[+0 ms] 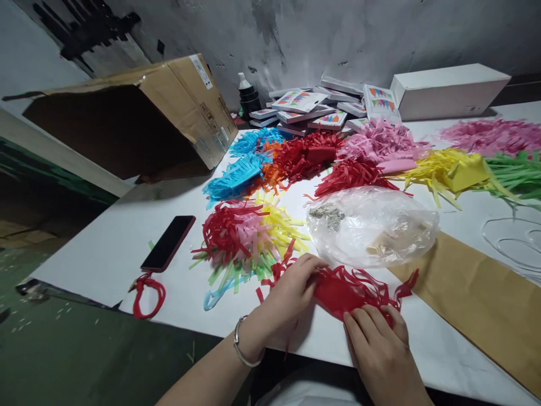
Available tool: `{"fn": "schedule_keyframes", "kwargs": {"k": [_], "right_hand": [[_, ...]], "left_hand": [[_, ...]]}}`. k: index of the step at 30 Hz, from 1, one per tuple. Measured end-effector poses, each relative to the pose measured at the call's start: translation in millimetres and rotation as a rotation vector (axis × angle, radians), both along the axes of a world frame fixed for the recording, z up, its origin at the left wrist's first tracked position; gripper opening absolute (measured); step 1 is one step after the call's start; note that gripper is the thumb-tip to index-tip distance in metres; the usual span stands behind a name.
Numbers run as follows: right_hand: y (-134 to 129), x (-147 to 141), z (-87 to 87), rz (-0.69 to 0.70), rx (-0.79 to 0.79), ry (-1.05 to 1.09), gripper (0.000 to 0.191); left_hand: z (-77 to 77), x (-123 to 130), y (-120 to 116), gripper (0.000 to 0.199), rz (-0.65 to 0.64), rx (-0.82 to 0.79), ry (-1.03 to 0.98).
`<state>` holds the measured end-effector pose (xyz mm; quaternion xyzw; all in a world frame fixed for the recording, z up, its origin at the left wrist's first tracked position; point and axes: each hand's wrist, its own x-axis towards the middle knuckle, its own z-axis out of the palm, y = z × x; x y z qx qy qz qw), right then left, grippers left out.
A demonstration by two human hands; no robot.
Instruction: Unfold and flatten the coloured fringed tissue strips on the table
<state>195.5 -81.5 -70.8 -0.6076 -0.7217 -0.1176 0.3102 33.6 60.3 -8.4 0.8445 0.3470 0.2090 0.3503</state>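
A red fringed paper piece [340, 293] lies at the table's front edge, its cut strips spreading away from me and out to both sides. My left hand [296, 287] grips its left end, fingers curled down onto the paper. The fingers of my right hand [376, 332] are pressed together on its near edge, further right. Just beyond is a clear plastic bag [372, 225] with something brown and something greyish inside. A bunch of red, pink, yellow and green strips [245, 231] lies to the left of my left hand.
A phone [169, 243] with a red cord is on the left, before an open cardboard box [181, 107]. Coloured fringes, flat boxes [300, 101] and a white box [448, 90] line the back. Brown paper [477, 299] covers the right side.
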Motion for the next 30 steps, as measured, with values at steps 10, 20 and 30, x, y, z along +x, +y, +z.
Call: {"fn": "schedule_keyframes", "kwargs": {"k": [10,20,30], "right_hand": [[4,0,27.7,0.114,0.018,0.26,0.014],[-9,16,8.6,0.229,0.01,0.098,0.032],[-9,3,15.7,-0.013,-0.069,0.272,0.016]], "left_hand": [[-8.0,-15,-40,0.018,-0.209,0.573,0.072],[-22.5,-39,-68,0.023,-0.167,0.5,0.104],[-19.7,-24,-63,0.023,-0.103,0.353,0.256]]}}
